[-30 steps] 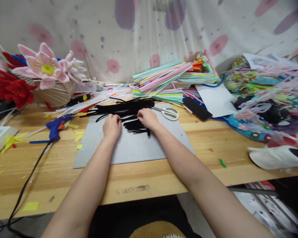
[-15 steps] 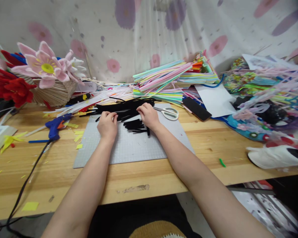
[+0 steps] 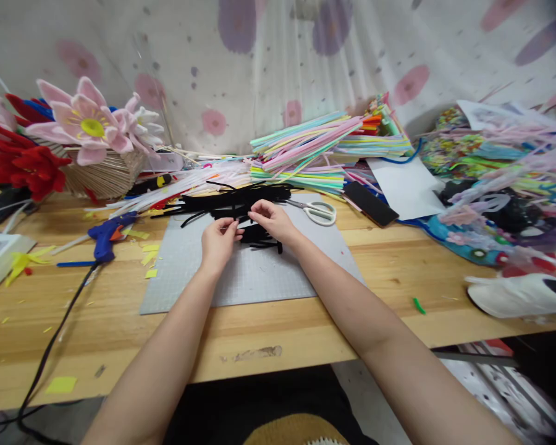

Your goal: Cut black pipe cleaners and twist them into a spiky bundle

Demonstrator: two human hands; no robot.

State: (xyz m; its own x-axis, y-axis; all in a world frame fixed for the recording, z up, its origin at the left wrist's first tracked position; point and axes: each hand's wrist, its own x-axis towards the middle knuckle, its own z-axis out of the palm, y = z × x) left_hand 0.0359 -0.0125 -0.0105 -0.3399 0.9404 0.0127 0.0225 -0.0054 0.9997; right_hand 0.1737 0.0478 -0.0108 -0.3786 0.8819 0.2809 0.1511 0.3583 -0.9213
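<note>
Over the grey cutting mat (image 3: 287, 278), my left hand (image 3: 220, 242) and my right hand (image 3: 275, 222) are close together with fingertips pinched. Between them shows a thin black pipe cleaner, hard to tell from the black behind it. A bundle of long black pipe cleaners (image 3: 204, 203) lies just beyond my hands, across the mat's far edge. Short black pipe cleaner pieces (image 3: 259, 236) are piled under and in front of my fingers, partly hidden by them. White-handled scissors (image 3: 322, 214) rest to the right of my right hand, blades toward the black bundle.
A blue glue gun (image 3: 105, 238) with its cord lies left of the mat, near yellow scraps (image 3: 149, 256). Pastel pipe cleaners (image 3: 306, 145) are heaped at the back. On the right are a dark phone (image 3: 370, 204), white paper (image 3: 405, 185) and a white shoe-like object (image 3: 521, 295). Fuzzy flowers (image 3: 90, 127) stand at left.
My left hand has moved right and slightly nearer to me, and my right hand slightly left, so the pinched fingertips are now closer together. The view has shifted a little.
</note>
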